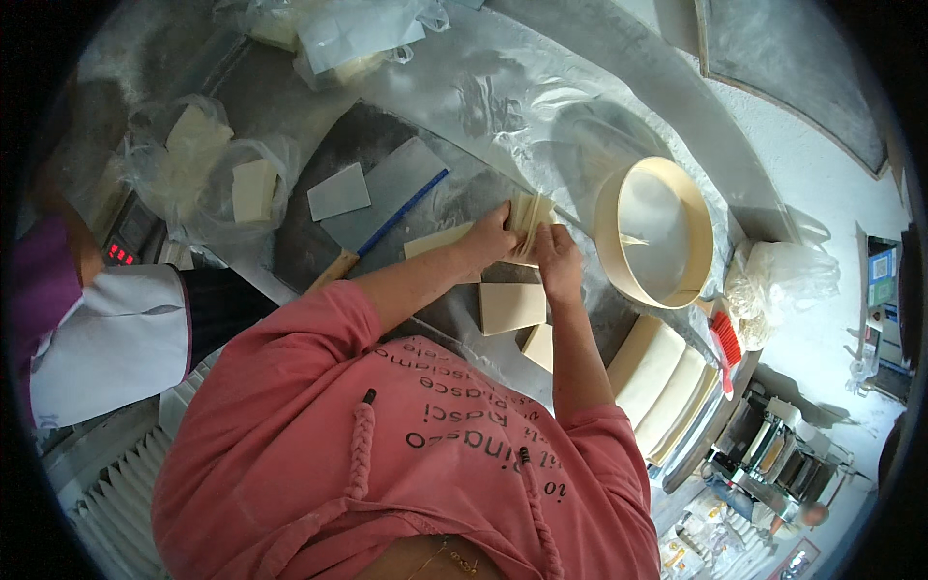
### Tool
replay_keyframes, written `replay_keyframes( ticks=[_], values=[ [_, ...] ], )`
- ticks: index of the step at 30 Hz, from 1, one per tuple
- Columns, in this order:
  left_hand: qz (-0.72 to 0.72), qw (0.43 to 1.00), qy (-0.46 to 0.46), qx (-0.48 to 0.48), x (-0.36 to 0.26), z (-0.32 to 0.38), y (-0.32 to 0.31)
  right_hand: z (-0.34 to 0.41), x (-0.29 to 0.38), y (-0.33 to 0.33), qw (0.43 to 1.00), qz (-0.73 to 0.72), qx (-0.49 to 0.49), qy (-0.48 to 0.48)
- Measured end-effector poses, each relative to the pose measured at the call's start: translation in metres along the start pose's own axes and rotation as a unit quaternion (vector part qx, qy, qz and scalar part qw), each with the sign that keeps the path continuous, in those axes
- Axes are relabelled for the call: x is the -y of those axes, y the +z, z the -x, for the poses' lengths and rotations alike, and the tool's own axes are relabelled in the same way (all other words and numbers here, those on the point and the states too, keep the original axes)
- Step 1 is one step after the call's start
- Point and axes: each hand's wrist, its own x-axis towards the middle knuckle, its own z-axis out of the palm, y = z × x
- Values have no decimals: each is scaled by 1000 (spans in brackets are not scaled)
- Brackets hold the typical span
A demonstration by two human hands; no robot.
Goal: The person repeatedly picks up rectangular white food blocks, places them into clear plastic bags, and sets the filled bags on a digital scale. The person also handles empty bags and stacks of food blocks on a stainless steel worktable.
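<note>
My left hand (495,238) and my right hand (559,262) both grip a fanned stack of thin dough sheets (531,217), the left at its left side, the right at its lower right corner. Under and beside my left forearm lies a pale dough sheet or stack (437,242), partly covered. Just below the hands sits a neat block of cut dough sheets (512,309). Another cut stack (538,348) is partly hidden by my right forearm. Left of my arm rests a broad-bladed knife (395,196) with a blue strip along one edge and a wooden handle (335,269).
A pale rectangular plate (338,192) overlaps the blade. Rightward stand a round sieve (607,235), folded dough sheets (652,384) and a red-bristled brush (725,341). Plastic bags hold dough pieces (254,190) at left, near a lit scale (134,235). A person in a white apron (112,341) stands there.
</note>
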Motion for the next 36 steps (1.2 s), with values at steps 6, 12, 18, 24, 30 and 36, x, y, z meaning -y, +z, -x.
replay_keyframes(
  ticks=[6, 12, 18, 24, 30, 36],
  values=[
    [65, 996, -49, 26, -34, 18, 8, -9, -20, 4, 987, 129, 37, -88],
    [-78, 996, -16, -37, -2, 3, -3, -22, -41, -1, 991, -22, 130, 7],
    [-178, 979, 54, -79, 33, -11, -8, -18, -12, 0, 981, 148, 115, -41],
    [-152, 984, -1, -91, 20, -4, -8, -27, -32, -5, 983, -24, 175, 45],
    [-402, 895, 114, -156, -14, 11, 1, -25, -29, -16, 952, -193, 222, 85],
    [-386, 908, 116, -116, -3, -2, 1, -21, -25, -11, 950, -212, 215, 78]
  ],
)
